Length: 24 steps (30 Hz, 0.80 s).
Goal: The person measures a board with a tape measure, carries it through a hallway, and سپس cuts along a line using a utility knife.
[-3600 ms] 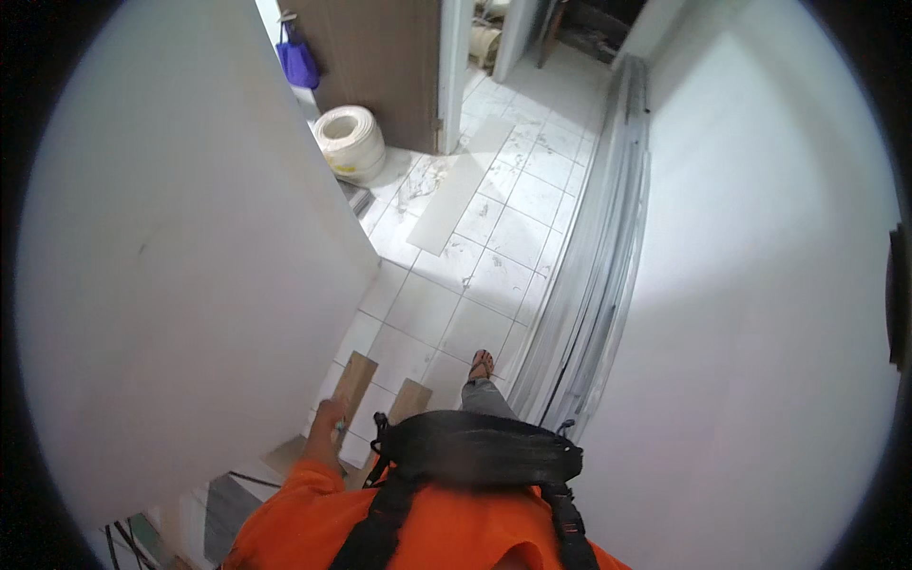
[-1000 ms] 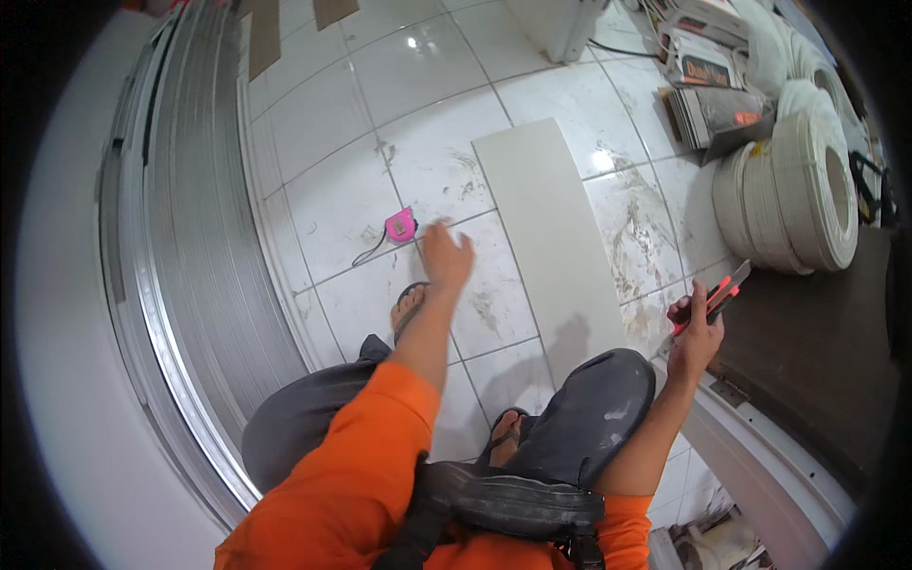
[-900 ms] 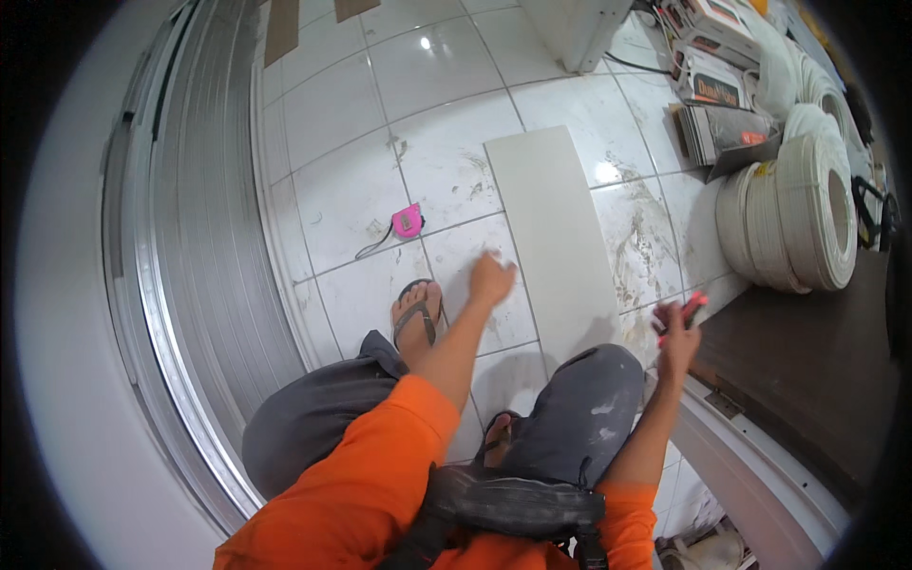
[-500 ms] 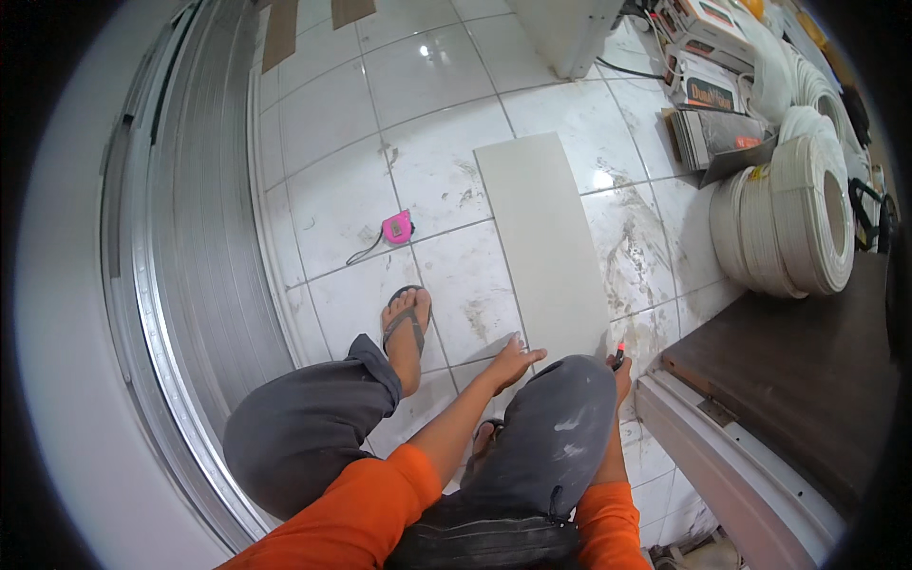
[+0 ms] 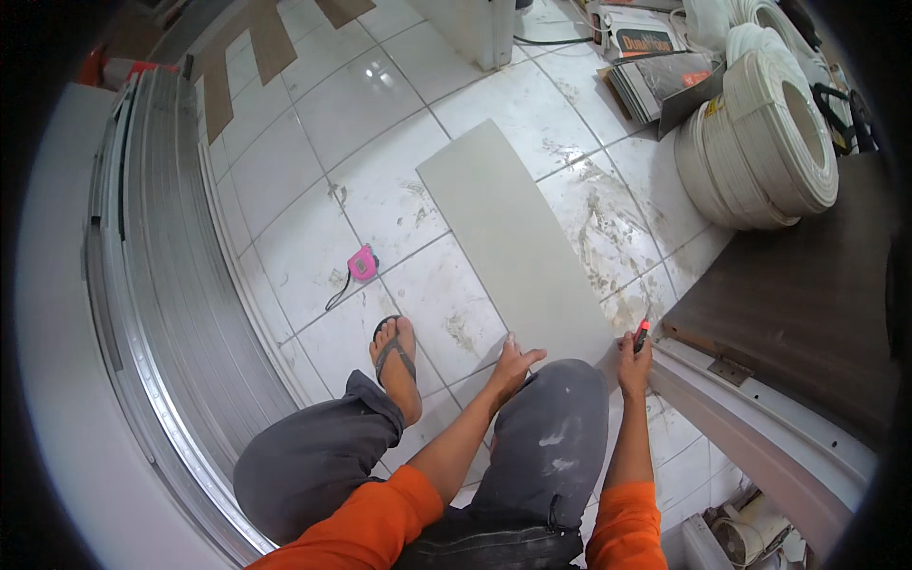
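A long beige-grey plank [image 5: 513, 228] lies on the floor tiles, its near end running under my right knee. My left hand [image 5: 513, 369] grips its near left edge, thumb stretched across the top; some fingers are hidden. Beside the plank's near right edge, my right hand [image 5: 634, 364] is closed round a small black utility knife [image 5: 642, 334] with a red-orange front end pointing away from me. A pink tape measure [image 5: 362, 263] with a dark wrist strap rests on the tiles to the left, just beyond my sandalled left foot [image 5: 396, 366].
Tall metal track panels [image 5: 180, 228] line the left. At the right stand a large white cable coil [image 5: 750, 142], stacked sample boards [image 5: 655, 85] and a dark brown door panel [image 5: 798, 294] with a pale frame [image 5: 750, 408]. Brown strips [image 5: 271, 43] lie at the far left.
My view has swung right. My right hand with the utility knife has come out from behind my knee, further to the right. My left hand stays at the plank's edge.
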Motion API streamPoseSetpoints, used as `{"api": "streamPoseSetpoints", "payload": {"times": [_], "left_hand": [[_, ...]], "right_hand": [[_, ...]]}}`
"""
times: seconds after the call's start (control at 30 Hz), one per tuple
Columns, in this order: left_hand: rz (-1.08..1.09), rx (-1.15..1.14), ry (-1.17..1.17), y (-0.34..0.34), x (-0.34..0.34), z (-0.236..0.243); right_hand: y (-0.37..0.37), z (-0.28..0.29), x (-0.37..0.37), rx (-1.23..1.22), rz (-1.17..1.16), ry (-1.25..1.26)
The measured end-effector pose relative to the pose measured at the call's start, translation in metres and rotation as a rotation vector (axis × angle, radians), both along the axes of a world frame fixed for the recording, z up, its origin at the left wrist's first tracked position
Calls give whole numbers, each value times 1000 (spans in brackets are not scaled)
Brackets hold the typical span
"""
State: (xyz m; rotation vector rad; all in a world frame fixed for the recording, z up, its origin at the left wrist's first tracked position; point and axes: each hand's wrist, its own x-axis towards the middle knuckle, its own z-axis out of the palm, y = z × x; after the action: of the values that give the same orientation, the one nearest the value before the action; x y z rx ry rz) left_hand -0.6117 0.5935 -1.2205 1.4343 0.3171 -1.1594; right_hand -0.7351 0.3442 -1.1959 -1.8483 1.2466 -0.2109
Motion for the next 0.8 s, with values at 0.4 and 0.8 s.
{"api": "streamPoseSetpoints", "payload": {"times": [0.4,0.8], "left_hand": [[102,-217,251,21,21,-10],[-56,-192,176,-47,151,133]], "right_hand": [[69,124,0,96,72,36],[88,154,4,-162,307,81]]}}
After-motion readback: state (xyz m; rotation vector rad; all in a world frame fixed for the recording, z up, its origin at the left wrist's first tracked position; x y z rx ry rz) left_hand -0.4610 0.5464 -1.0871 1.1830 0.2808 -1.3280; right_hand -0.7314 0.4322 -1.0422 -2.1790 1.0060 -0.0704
